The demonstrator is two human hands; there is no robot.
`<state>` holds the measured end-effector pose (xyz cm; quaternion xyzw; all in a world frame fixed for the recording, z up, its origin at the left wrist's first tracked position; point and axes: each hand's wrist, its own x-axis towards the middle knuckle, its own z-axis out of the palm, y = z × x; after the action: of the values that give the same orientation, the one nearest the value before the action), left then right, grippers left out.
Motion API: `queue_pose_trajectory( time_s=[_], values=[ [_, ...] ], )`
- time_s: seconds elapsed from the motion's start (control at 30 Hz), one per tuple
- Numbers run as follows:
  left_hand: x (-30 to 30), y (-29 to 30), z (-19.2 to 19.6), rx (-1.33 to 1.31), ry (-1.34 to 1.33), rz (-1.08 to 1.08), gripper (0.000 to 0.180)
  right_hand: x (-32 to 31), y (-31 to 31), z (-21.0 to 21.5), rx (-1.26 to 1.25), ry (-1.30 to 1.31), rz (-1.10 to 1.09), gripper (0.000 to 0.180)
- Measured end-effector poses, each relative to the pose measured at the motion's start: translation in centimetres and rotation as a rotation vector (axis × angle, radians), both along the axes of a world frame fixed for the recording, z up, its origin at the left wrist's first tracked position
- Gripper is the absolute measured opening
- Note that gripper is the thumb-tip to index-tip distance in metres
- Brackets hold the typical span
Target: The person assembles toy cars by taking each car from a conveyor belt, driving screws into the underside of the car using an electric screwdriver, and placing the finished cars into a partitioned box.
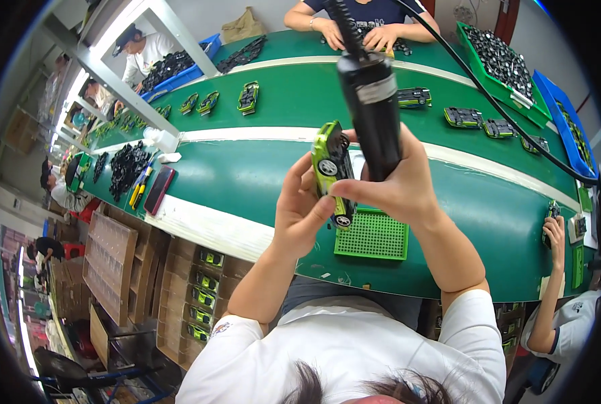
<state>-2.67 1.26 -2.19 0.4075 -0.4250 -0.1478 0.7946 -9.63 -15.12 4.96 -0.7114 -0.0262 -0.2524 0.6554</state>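
Observation:
My left hand [295, 205] grips a lime-green and black toy car [326, 145], tilted up on end with its silver wheels showing. My right hand [411, 185] is wrapped round a black electric screwdriver [374, 114] with a coiled cord at its top. The right thumb reaches across to the toy car and seems to touch it. The driver's lower tip is hidden behind my right hand. Below both hands, a green perforated basket [371, 244] sits on the green bench [240, 161].
Several toy cars [248, 98] stand along the far lane. Black parts [127, 168], a yellow-handled tool [137, 192] and a dark red phone [160, 190] lie at left. A green bin [502, 64] of small parts is back right. Co-workers' hands [380, 37] work opposite and at right.

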Motion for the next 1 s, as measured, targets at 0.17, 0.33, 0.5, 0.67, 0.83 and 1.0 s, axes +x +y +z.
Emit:
queue_pose_trajectory(
  time_s=[0.17,0.33,0.5,0.67,0.83,1.0],
  values=[
    [-0.9,-1.8,1.3,0.068,-0.033,0.078,0.076,0.2,0.3,-0.4,0.061,-0.074,-0.032,0.055],
    [-0.7,-2.8,1.5,0.346,-0.054,0.211,0.064,0.3,-0.3,-1.0,-0.161,-0.017,-0.053,0.063],
    [-1.0,-2.3,1.5,0.392,-0.046,0.234,0.058,0.3,-0.8,-0.6,-0.078,-0.020,0.035,0.061],
    [-0.5,-2.1,0.7,0.414,-0.033,0.265,0.058,0.5,-1.0,-1.1,-0.242,-0.041,-0.027,0.060],
    [0.1,-2.6,0.0,0.387,-0.035,0.321,0.056,1.1,-1.1,-1.2,0.011,0.074,0.027,0.059],
    [0.4,-2.9,-0.5,0.369,0.004,0.326,0.053,1.3,-0.7,-0.7,-0.017,0.024,0.008,0.051]
  ],
)
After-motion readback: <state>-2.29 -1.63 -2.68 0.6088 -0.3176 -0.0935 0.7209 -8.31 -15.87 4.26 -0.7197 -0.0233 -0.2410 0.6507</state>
